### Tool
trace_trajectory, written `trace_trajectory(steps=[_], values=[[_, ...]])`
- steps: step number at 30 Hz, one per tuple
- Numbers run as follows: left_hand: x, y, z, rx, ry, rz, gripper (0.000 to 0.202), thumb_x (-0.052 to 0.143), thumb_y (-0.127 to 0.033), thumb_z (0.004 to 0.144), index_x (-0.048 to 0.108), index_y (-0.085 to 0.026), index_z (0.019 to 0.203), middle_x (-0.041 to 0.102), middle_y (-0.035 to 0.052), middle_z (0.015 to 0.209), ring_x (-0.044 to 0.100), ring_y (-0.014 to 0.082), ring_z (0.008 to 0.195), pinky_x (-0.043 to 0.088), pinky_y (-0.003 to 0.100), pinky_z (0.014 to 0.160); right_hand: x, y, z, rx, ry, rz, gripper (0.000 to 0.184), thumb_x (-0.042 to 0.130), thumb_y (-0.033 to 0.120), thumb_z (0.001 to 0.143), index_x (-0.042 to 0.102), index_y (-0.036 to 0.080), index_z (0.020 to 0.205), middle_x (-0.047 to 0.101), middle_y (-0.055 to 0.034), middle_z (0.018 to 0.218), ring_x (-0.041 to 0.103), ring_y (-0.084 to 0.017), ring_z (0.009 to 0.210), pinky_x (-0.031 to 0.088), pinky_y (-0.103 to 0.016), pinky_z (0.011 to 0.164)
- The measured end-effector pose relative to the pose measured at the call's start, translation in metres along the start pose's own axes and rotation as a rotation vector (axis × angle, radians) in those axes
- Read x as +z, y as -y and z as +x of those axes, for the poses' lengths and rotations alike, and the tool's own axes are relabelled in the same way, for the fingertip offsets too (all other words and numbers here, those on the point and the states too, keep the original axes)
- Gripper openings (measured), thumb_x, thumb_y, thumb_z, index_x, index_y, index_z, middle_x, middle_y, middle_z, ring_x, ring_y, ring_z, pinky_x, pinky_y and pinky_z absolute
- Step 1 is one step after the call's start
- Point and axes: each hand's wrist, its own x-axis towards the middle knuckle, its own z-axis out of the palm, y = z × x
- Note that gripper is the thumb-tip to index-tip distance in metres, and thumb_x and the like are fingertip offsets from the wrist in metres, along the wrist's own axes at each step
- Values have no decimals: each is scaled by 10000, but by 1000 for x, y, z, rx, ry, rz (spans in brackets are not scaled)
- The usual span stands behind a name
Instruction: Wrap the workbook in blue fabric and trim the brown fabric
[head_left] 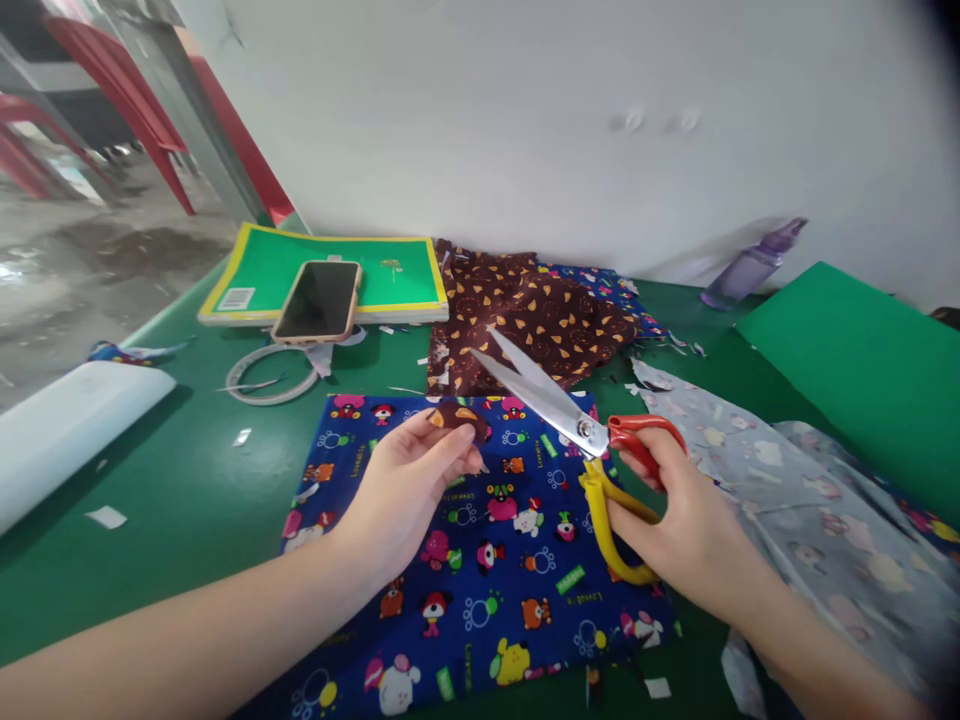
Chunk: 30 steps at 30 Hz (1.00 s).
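Between the thumb and fingers of my left hand is a small piece of brown fabric with an orange print. My right hand grips a pair of scissors by its red and yellow handles. The blades are parted a little and point up and left, past the piece of fabric without touching it. Beneath both hands lies a blue fabric printed with cartoon animals. Farther back, a larger brown patterned fabric lies crumpled behind the scissor tips.
A phone rests on a green book, with a roll of tape in front. At right are pale grey fabric, a green board and a purple bottle. A white object lies left. Scraps dot the green table.
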Motion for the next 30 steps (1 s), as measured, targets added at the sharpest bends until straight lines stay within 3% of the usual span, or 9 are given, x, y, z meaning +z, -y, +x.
trace_trajectory(steps=[8,17,22,27,30], values=[[-2,-1,2,-51,-9,-79,138,775,-175,688,639,-150,696,626,-33,670,612,68,624,511,180,655,-7,5,0,2,87,-16,227,546,294,756,395,236,917,569,-35,875,617,-188,799,516,-307,694],[-3,-1,2,-41,-13,-105,150,782,-187,674,641,-154,718,605,-40,668,584,58,586,498,170,605,-4,12,-3,35,219,-57,361,609,331,732,417,251,1027,591,-71,1085,580,-251,1065,497,-387,866],[-3,-1,2,-50,-7,-92,151,778,-203,687,640,-149,720,592,-42,634,575,53,564,486,151,575,-3,14,-4,50,242,96,461,635,310,731,430,263,1140,607,-63,1162,600,-235,1086,509,-354,900],[-2,-1,1,-45,6,-76,164,775,-237,693,651,-131,702,599,-29,630,574,54,568,488,146,577,-1,14,-7,51,248,76,411,666,350,725,491,272,1088,651,-59,1064,636,-259,1013,537,-385,852],[-2,0,1,-36,15,-69,165,764,-256,708,662,-130,742,598,-25,640,572,62,575,483,152,566,0,12,-7,55,264,85,451,678,354,725,486,286,1127,635,-51,1110,622,-250,1045,528,-386,883]])
